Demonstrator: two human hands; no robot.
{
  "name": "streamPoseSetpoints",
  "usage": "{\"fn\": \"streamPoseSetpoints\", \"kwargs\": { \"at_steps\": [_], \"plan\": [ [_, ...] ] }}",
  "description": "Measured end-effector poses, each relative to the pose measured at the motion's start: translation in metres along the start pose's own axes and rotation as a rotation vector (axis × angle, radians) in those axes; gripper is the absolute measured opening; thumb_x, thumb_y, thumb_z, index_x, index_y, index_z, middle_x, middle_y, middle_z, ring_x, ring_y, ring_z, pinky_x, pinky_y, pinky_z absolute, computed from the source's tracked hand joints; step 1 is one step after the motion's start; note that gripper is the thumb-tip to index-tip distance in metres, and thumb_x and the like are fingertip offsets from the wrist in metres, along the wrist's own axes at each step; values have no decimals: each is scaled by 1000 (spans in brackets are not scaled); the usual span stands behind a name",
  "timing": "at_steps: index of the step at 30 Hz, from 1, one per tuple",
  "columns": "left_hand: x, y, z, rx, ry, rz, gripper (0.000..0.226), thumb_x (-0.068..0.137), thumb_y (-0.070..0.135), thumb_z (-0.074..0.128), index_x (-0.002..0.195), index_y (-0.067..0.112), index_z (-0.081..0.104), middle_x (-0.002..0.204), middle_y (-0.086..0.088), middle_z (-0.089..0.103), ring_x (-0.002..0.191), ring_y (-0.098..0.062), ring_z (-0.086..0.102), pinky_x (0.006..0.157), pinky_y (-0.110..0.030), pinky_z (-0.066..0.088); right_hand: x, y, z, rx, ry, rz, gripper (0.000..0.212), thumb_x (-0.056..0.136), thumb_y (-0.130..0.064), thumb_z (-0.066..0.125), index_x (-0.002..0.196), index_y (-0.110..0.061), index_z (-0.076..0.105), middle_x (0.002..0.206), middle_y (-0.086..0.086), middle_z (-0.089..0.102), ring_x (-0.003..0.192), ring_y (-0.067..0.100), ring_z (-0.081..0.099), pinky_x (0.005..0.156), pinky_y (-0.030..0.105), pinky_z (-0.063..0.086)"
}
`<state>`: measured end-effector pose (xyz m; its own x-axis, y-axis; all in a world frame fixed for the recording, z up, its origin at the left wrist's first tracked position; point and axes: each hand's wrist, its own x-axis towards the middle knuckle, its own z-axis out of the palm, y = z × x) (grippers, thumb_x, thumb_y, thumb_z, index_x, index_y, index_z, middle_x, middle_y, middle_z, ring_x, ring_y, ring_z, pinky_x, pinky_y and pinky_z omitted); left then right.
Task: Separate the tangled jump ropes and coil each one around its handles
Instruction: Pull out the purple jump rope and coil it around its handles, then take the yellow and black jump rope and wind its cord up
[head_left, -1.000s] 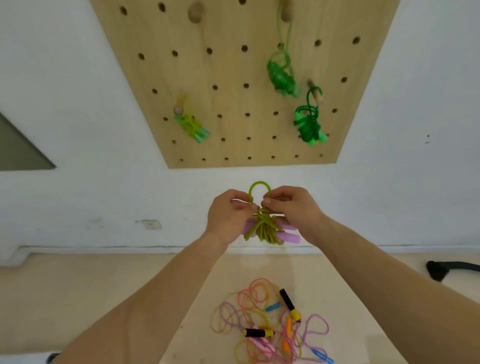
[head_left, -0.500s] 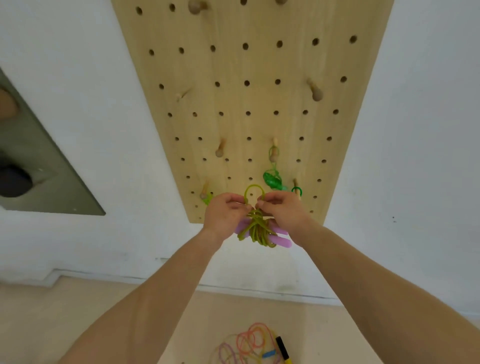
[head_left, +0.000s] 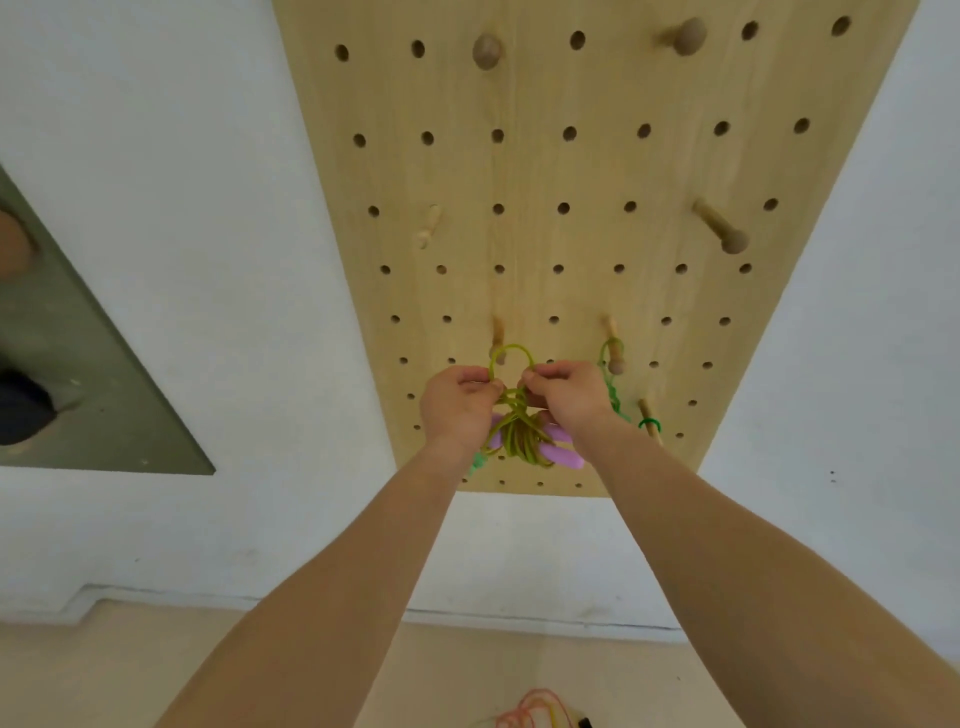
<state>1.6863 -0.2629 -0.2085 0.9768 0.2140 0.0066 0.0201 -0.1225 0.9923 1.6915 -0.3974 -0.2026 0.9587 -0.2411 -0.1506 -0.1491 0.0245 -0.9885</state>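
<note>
Two hands: left hand (head_left: 457, 410) and right hand (head_left: 563, 397) each pinch the rope (head_left: 519, 431) under its top loop.
Rope: yellow-green, coiled round purple handles (head_left: 563, 457), before the pegboard (head_left: 571, 182) near its lower edge.
Loop: overlaps a peg (head_left: 497, 332); whether hooked, cannot tell.
</note>
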Motion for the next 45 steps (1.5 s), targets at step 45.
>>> {"fn": "streamPoseSetpoints", "kwargs": {
  "at_steps": [45],
  "plan": [
    [-66,9,6,1091,-257,130,31,92,38,56,114,16,59,107,-2,65,98,-21,62,80,-33,48,-42,5,-122,-1182,-148,-251,40,96,-25,52,134,-12,56,129,14,51,112,32,55,87,34,46]
  ]
}}
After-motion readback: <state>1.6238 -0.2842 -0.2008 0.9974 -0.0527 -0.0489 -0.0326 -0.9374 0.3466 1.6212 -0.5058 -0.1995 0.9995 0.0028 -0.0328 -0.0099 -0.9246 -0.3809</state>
